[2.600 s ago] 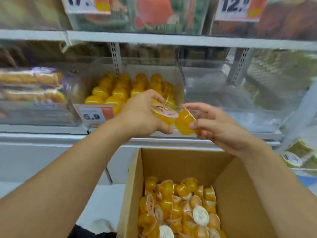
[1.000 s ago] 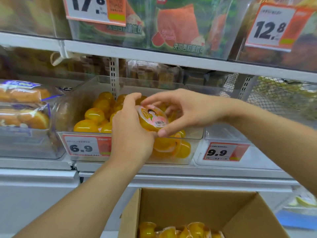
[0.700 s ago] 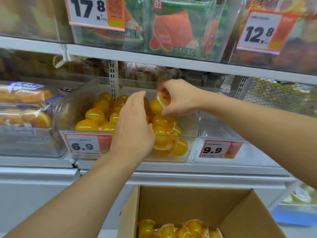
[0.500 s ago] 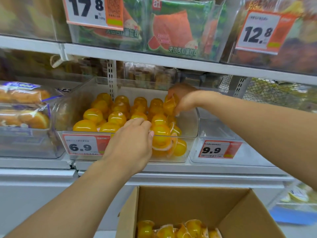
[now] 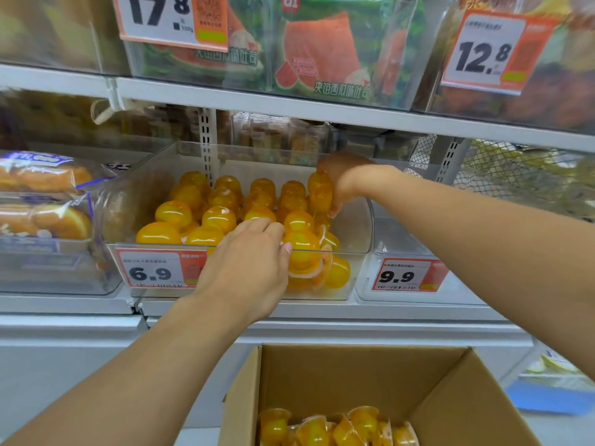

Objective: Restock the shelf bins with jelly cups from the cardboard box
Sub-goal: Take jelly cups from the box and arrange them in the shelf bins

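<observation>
Your right hand pinches a jelly cup at the 1 o'clock corner of the clear shelf bin. Your left hand rests over the bin's front edge, fingers curled onto the cups; whether it grips one cannot be determined. The bin sits on a white shelf, price tag reading 6.9. The cardboard box stands below at 6 o'clock, cups inside. Bread packs lie at 9 o'clock.
</observation>
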